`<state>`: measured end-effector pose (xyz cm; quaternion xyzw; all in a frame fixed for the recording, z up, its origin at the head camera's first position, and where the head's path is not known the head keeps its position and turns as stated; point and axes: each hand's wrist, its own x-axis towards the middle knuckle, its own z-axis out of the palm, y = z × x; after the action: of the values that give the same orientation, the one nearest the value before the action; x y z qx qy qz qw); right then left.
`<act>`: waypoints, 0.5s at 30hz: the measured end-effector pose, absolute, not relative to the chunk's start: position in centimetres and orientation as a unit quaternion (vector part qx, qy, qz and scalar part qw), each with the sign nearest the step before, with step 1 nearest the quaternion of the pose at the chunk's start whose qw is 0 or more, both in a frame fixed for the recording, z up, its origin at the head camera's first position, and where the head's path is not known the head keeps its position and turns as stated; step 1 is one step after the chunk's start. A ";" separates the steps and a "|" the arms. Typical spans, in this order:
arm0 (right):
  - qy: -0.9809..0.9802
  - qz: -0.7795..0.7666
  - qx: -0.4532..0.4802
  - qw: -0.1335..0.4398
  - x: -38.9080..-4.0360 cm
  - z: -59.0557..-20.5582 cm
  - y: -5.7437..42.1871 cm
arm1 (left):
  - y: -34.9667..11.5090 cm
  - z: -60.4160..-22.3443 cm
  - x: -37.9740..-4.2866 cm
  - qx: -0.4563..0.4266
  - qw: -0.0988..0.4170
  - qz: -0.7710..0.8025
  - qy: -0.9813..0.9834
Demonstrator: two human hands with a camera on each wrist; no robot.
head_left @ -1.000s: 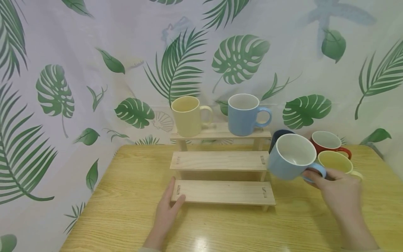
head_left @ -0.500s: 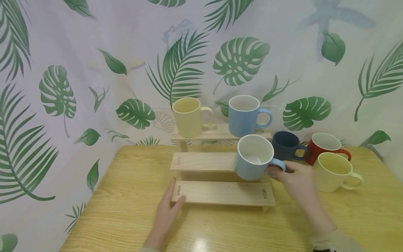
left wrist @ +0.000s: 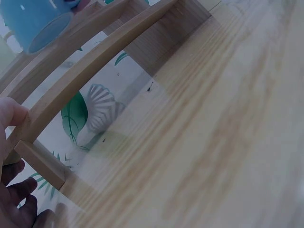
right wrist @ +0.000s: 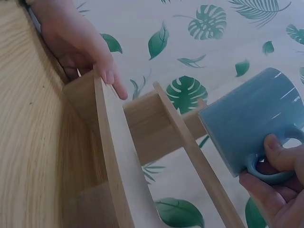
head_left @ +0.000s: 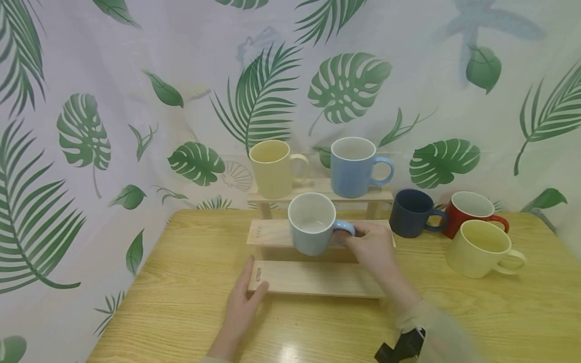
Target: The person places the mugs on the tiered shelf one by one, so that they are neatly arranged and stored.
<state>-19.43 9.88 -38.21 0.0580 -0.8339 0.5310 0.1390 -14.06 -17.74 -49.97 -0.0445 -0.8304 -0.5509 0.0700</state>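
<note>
My right hand (head_left: 373, 247) pinches the handle of a light blue mug (head_left: 312, 227) with a white inside. The mug is upright and overlaps the middle step of a three-step wooden shelf (head_left: 313, 278) in the head view. The right wrist view shows thumb and fingers round the handle of the blue mug (right wrist: 251, 118). My left hand (head_left: 242, 302) holds the left end of the lowest step, thumb on its front edge; in the left wrist view the fingers (left wrist: 21, 190) lie by the side support. On the top step stand a yellow mug (head_left: 272, 171) and another blue mug (head_left: 351, 169).
Right of the shelf, a dark navy mug (head_left: 410, 214), a red mug (head_left: 467, 212) and a pale yellow mug (head_left: 478, 252) stand close together on the wooden table (head_left: 172, 282). A leaf-printed cloth (head_left: 150, 45) hangs behind and to the left.
My right hand has carried the light blue mug leftward from beside the other mugs to the middle of the shelf. The left hand stays at the shelf's left end.
</note>
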 end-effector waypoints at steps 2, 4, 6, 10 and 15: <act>-0.830 0.542 0.051 0.123 -19.8 -38.2 9.1 | -17.7 -50.0 -14.1 -0.044 0.069 -0.549 -0.832; -0.827 0.550 0.049 0.108 -20.2 -38.2 8.4 | -17.7 -50.0 -14.1 -0.042 0.069 -0.549 -0.832; -0.826 0.552 0.052 0.101 -20.5 -38.2 7.7 | -17.8 -49.9 -14.1 -0.040 0.072 -0.547 -0.833; -0.825 0.552 0.065 0.101 -21.3 -38.3 6.4 | -17.8 -50.0 -14.0 -0.040 0.076 -0.543 -0.835; -0.824 0.550 0.075 0.113 -22.2 -38.5 5.1 | -17.7 -50.1 -14.1 -0.046 0.079 -0.541 -0.836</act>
<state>-22.25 5.13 -38.46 0.0750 -0.8242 0.5499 0.1130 -14.13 -17.75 -50.06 -0.0460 -0.8362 -0.5407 0.0795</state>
